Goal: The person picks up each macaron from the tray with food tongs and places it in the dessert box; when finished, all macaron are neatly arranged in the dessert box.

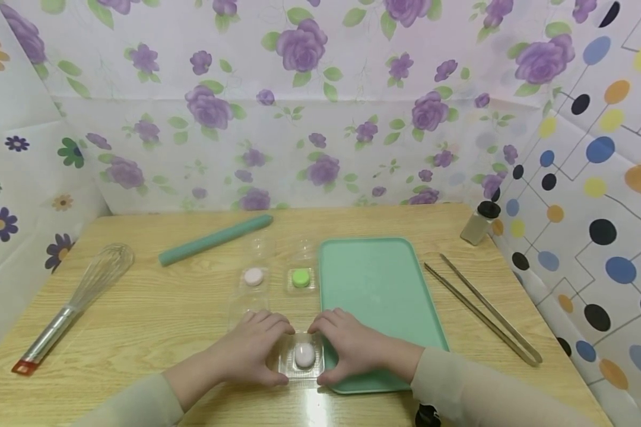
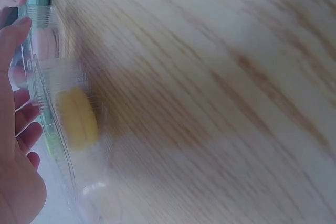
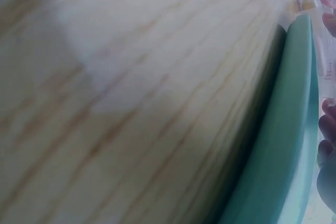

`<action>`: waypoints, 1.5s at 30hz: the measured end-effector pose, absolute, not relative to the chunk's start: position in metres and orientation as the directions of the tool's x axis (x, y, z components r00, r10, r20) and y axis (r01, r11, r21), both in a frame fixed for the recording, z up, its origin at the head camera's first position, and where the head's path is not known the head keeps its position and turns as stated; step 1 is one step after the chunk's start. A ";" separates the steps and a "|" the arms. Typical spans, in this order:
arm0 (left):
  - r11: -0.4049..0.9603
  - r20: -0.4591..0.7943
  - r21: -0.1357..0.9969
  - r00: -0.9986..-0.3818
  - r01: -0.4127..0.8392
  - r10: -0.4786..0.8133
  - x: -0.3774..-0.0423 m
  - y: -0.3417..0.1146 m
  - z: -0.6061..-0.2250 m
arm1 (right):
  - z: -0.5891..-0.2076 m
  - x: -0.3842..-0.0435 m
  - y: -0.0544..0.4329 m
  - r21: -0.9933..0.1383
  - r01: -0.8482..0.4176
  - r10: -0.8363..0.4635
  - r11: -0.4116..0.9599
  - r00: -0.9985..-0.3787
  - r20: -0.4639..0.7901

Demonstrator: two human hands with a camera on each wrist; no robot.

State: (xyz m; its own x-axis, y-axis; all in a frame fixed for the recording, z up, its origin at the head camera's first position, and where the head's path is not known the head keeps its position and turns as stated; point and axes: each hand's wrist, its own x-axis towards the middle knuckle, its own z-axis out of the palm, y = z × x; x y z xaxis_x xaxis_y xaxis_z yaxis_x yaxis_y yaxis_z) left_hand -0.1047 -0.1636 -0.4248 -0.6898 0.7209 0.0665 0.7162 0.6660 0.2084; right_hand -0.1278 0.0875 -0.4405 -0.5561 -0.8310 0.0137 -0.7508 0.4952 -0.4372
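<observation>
A clear plastic box (image 1: 305, 376) with a whitish macaron (image 1: 305, 356) in it lies between both hands near the table's front. My left hand (image 1: 253, 347) holds its left side, thumb in front and fingers at the back. On the opposite side my right hand (image 1: 355, 344) holds it the same way, over the tray's left edge. Behind stand clear boxes with a pale pink macaron (image 1: 253, 276) and a green macaron (image 1: 301, 277). In the left wrist view a yellow macaron (image 2: 77, 118) sits in a clear box near the left hand; that hand hides it in the head view.
A green tray (image 1: 379, 279) lies on the right under the right forearm. Beyond it are metal tongs (image 1: 483, 311) and a black-lidded jar (image 1: 479, 223). A whisk (image 1: 80, 302) lies far left, a green rolling pin (image 1: 216, 239) at the back. Patterned sheets surround the table.
</observation>
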 end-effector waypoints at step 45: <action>0.704 0.103 0.362 -0.777 0.611 0.621 -0.110 -0.173 -0.410 | -0.423 -0.140 0.081 -0.599 -0.604 -0.751 0.525 -0.660 0.008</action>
